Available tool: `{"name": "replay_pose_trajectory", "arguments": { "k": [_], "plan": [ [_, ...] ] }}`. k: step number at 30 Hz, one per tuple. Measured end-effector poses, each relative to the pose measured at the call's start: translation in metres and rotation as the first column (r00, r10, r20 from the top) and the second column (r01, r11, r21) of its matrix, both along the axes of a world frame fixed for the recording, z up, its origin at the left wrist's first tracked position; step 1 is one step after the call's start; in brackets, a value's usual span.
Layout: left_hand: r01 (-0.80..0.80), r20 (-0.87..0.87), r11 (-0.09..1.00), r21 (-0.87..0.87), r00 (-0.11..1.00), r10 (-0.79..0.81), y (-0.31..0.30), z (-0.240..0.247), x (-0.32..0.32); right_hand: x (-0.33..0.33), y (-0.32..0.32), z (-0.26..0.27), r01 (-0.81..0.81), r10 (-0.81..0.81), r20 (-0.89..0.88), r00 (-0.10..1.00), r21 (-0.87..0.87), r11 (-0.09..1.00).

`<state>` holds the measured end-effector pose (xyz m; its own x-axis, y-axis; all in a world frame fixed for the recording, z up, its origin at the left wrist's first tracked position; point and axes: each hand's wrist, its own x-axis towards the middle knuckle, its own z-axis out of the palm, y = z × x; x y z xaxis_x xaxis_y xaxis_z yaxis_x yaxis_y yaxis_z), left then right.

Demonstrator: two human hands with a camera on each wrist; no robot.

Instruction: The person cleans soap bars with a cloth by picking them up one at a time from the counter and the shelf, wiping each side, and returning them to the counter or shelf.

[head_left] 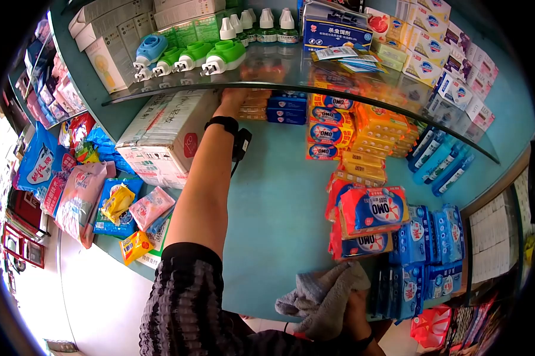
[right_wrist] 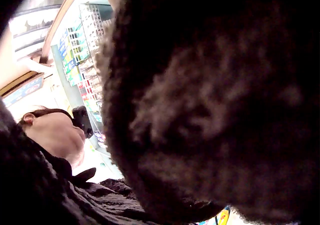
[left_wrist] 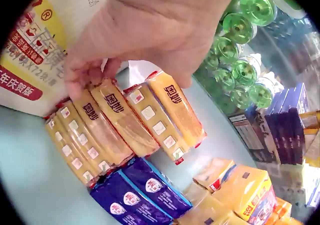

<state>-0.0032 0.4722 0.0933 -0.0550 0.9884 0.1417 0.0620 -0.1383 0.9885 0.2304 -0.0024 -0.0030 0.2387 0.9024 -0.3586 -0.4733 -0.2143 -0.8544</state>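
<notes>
My left hand (head_left: 234,98) reaches to the back of the shelf, partly hidden under the glass shelf. In the left wrist view that hand (left_wrist: 150,29) curls its fingers over the ends of yellow-wrapped soap bars (left_wrist: 122,117), its thumb at the right side of the row. Dark blue soap packs (left_wrist: 142,190) lie against the near end of the row. At the front edge, my right hand (head_left: 355,314) grips a grey cloth (head_left: 321,293), bunched and hanging. The cloth (right_wrist: 200,99) fills most of the right wrist view, dark and blurred.
A large carton (head_left: 163,133) stands left of my forearm. OMO soap packs (head_left: 374,210) are stacked at the right, with blue packs (head_left: 409,285) beside them. The glass shelf edge (head_left: 297,89) crosses above, bearing green plug-in devices (head_left: 226,56). Detergent bags (head_left: 83,190) crowd the left.
</notes>
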Motion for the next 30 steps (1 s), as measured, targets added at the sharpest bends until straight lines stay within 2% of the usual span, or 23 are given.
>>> {"name": "replay_pose_trajectory", "arguments": {
  "k": [2,5,10,15,17,19,22,25,26,28,30],
  "plan": [
    [0.001,0.036,1.0,0.013,0.999,-0.001,0.003,0.001,0.002,-0.001,0.0,0.005,0.005,-0.005,0.0,1.0,-0.03,1.0],
    [0.008,0.093,0.999,0.033,0.996,-0.011,0.006,0.004,0.005,0.004,0.002,-0.01,-0.044,0.049,-0.061,0.997,0.079,0.996],
    [0.077,0.189,0.997,-0.002,0.979,-0.075,0.001,0.009,0.005,-0.002,0.004,0.003,-0.022,0.026,-0.048,0.998,0.095,0.995],
    [0.195,0.279,0.969,-0.151,0.949,-0.147,-0.034,0.01,0.0,-0.002,0.004,0.004,-0.025,0.03,-0.043,0.999,0.097,0.995],
    [0.156,0.256,0.96,-0.232,0.962,-0.095,-0.039,0.014,0.003,-0.001,0.003,-0.001,-0.031,0.036,-0.052,0.998,0.099,0.995],
    [0.081,0.202,0.939,-0.334,0.979,-0.013,-0.044,0.018,0.005,0.005,0.002,-0.004,-0.101,0.102,-0.003,0.995,0.106,0.989],
    [0.105,0.187,0.963,-0.247,0.981,-0.059,-0.046,0.003,0.006,0.008,0.002,-0.009,-0.135,0.13,0.041,0.991,0.122,0.983],
    [0.216,0.295,0.964,-0.157,0.942,-0.163,0.003,-0.04,-0.011,0.005,0.001,-0.012,-0.096,0.101,-0.03,0.994,0.142,0.985],
    [0.244,0.332,0.958,-0.154,0.926,-0.182,-0.003,-0.037,-0.009,0.004,0.0,-0.012,-0.075,0.086,-0.069,0.994,0.15,0.986],
    [0.302,0.406,0.942,-0.147,0.887,-0.221,-0.017,-0.035,-0.004,0.002,-0.001,-0.008,-0.051,0.054,-0.02,0.998,0.09,0.995],
    [0.251,0.437,0.948,-0.198,0.888,-0.144,-0.027,-0.031,0.001,0.001,-0.002,-0.007,-0.028,0.028,0.007,1.0,0.068,0.997]
  ]
}}
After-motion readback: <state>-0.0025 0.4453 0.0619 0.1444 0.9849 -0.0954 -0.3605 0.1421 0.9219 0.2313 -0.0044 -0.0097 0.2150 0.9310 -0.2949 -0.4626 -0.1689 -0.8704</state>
